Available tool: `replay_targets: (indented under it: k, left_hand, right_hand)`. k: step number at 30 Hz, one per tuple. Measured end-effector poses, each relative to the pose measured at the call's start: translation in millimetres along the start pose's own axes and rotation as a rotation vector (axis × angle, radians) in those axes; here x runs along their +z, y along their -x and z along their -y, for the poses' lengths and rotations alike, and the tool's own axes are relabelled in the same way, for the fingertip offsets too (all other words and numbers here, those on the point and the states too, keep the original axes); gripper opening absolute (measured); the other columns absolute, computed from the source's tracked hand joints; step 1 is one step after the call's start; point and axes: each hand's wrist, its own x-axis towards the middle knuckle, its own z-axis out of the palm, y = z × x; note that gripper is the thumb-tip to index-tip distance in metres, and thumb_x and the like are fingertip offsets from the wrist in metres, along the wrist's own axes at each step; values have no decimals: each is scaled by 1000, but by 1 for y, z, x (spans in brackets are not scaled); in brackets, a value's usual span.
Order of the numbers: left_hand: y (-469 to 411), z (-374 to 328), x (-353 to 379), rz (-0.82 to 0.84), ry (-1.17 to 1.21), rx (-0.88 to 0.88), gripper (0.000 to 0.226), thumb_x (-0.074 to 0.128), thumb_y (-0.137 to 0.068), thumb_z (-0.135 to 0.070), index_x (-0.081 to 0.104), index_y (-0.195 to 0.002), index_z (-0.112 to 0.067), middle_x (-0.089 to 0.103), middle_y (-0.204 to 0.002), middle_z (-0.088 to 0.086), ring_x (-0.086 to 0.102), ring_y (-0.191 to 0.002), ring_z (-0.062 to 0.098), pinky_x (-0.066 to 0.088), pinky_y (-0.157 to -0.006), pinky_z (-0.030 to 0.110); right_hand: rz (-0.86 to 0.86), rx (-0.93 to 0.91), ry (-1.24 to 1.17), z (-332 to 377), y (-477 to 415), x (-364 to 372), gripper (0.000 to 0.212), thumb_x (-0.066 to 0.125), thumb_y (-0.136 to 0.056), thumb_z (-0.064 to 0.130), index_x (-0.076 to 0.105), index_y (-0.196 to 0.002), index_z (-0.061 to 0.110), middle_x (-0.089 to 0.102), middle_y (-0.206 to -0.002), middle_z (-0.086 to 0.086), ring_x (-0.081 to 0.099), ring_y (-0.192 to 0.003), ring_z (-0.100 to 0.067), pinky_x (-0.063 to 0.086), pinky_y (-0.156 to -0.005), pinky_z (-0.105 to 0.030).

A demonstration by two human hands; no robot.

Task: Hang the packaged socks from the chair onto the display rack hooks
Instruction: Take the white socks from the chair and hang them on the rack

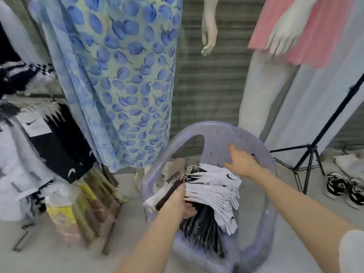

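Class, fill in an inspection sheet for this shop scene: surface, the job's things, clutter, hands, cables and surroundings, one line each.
Surface: clear plastic chair on a pale floor; its seat bears the stock.
Job's things: white packaged socks piled over black packaged socks on the seat; hung black and white sock packs at left.
Clutter: wrapped yellow and brown bundles on the floor below the hung packs.
Hands: left hand grips a dark sock pack; right hand open, reaching over the white socks.
Cables: nothing seen.
Surroundings: blue floral dress, pink pleated skirt, black tripod stand, black-and-white shoes.
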Motion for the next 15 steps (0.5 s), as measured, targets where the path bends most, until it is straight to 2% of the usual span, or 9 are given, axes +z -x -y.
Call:
replay_targets:
  k: [2,6,10,13,15]
  left_hand:
    - [-38,10,-4,-9,25,9,65,53,-94,-38,35,-145,-3,32,-152,17,30,-141,31,31,-111,41]
    - [-103,28,-7,13,-6,60,70,53,-96,-36,22,-147,-1,25,-154,22,33,-138,39,37,-103,48]
    - [-138,36,-5,51,-24,97,61,52,-96,-31,31,-142,2,33,-149,24,40,-133,38,39,-102,44]
    - [-148,39,-4,77,-20,174,34,50,-97,-27,48,-121,-3,45,-142,19,44,-131,34,37,-105,41]
    - [-152,37,-3,76,15,208,26,49,-97,-25,49,-116,-7,48,-139,18,45,-130,32,36,-108,39]
  right_hand:
    - [-8,-17,18,-6,-24,34,70,50,-92,34,14,-144,6,44,-137,-20,43,-125,-35,38,-99,-44]
    - [-23,-26,15,-23,-81,101,70,52,-90,41,22,-141,4,41,-141,-18,40,-129,-33,35,-102,-45]
    - [-42,-38,45,-42,-118,138,75,53,-84,55,30,-135,5,44,-137,-16,41,-127,-31,31,-103,-44]
    - [-53,-24,49,-52,-131,153,82,49,-78,68,34,-133,9,37,-142,-13,36,-131,-29,27,-104,-46]
    - [-36,1,57,-52,-135,157,87,44,-76,73,32,-135,10,36,-144,-12,35,-131,-28,24,-104,-47]
